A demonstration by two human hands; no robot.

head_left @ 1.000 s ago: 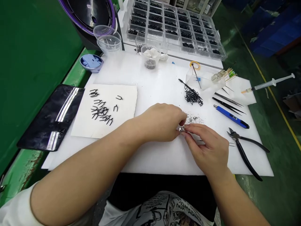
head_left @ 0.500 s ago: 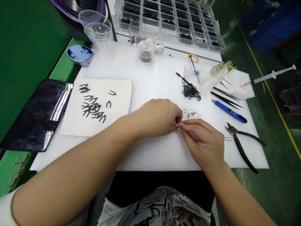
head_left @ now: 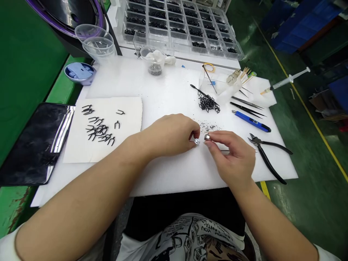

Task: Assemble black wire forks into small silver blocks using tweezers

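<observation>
**Q:** Head view: what does each hand hold?

**A:** The left hand (head_left: 170,136) is closed to a pinch on a small faceted silvery piece (head_left: 197,141); the right hand (head_left: 231,156) is likewise pinched, on a small rounded silver piece (head_left: 207,137); the two pieces lie just apart, over the white foam board (head_left: 168,81), with the rounded one to the right and slightly farther.

**Q:** Long axis of the pieces?

**A:** Cannot tell; both are tiny, and fingertips cover part of each; whether either touches the board is also hard to make out.

**Q:** What lies about them?

**A:** Fine dark grit (head_left: 208,127) is scattered just far of the hands; beyond it sits a tangled heap of black wire forks (head_left: 208,104); black-handled side cutters (head_left: 268,157) lie to the right, nearer the right hand; a white paper sheet (head_left: 127,148) with black forked pieces lies to the left, nearer the left hand.
</observation>
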